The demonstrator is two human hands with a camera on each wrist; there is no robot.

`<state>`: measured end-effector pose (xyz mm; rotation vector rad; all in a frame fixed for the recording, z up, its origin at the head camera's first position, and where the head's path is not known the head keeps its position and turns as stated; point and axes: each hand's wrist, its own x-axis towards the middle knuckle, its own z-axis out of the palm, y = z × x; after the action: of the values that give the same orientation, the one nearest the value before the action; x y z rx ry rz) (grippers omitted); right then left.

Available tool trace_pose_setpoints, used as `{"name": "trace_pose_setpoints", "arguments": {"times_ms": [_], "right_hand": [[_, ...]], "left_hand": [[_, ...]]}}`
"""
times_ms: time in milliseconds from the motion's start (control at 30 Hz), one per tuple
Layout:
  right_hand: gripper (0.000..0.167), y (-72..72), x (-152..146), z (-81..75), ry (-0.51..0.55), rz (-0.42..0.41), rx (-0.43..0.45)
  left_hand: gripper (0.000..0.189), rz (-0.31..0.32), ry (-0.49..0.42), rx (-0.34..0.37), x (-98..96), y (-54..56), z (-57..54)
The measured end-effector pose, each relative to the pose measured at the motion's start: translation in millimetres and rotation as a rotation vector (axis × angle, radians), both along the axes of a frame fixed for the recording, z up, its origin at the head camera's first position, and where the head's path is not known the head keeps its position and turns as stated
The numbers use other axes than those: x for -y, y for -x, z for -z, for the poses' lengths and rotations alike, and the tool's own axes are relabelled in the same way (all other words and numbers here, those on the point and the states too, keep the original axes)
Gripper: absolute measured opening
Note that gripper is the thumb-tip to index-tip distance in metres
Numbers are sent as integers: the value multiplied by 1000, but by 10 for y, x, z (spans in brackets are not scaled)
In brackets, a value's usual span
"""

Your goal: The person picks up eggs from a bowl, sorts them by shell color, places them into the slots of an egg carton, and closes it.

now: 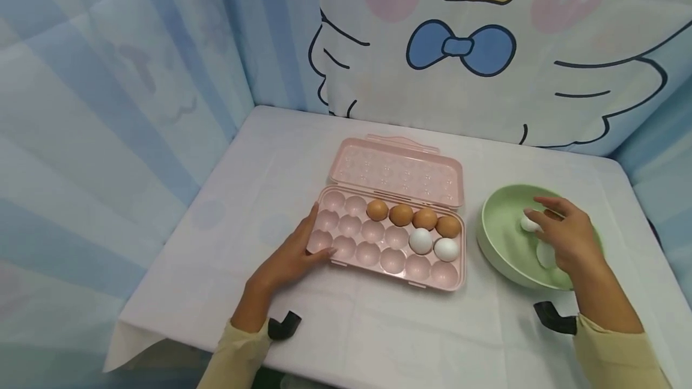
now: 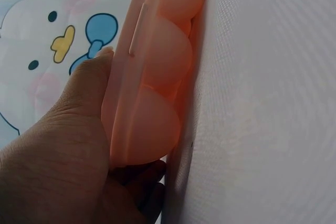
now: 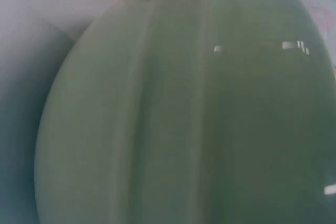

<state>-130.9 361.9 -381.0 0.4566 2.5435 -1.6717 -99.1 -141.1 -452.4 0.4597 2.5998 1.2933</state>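
While the left hand (image 1: pixel 289 260) rests against the left end of the pink egg tray (image 1: pixel 378 257), its fingers lie fairly straight along the tray's wall, thumb on the rim; the left wrist view shows the palm (image 2: pixel 68 145) pressed to the tray's side (image 2: pixel 152 93). Tray sits mid-surface on the white cloth (image 1: pixel 378 341), lid (image 1: pixel 400 170) folded back flat behind it. Back row holds four brown eggs (image 1: pixel 401 215) at the right end; the middle row holds two white eggs (image 1: pixel 432 245) beside them. Remaining cups are bare. Right hand (image 1: pixel 564 236) is inside the green bowl (image 1: pixel 500 239), right of the tray, fingers curled over a white egg (image 1: pixel 528 224); a second white egg (image 1: pixel 545 255) lies partly under the palm. Whether that grip has actually closed on the egg I cannot tell. Right wrist view: only the bowl's outer wall (image 3: pixel 184 119), blurred.
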Motion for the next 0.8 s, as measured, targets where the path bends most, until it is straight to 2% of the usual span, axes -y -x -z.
{"name": "trace_pose_setpoints", "arguments": {"times_ms": [200, 400, 600, 700, 800], "right_hand": [[65, 63, 29, 51, -84, -30, 11], [54, 74, 43, 128, -89, -96, -31], [46, 63, 73, 175, -130, -206, -79], [43, 66, 115, 189, -68, -275, -49], [46, 70, 155, 179, -49, -355, 6]], "left_hand": [[102, 9, -8, 9, 2, 6, 0], [102, 12, 0, 8, 3, 5, -18], [102, 14, -4, -1, 2, 8, -9], [102, 14, -6, 2, 3, 9, -8], [102, 11, 2, 3, 8, 10, -11]]}}
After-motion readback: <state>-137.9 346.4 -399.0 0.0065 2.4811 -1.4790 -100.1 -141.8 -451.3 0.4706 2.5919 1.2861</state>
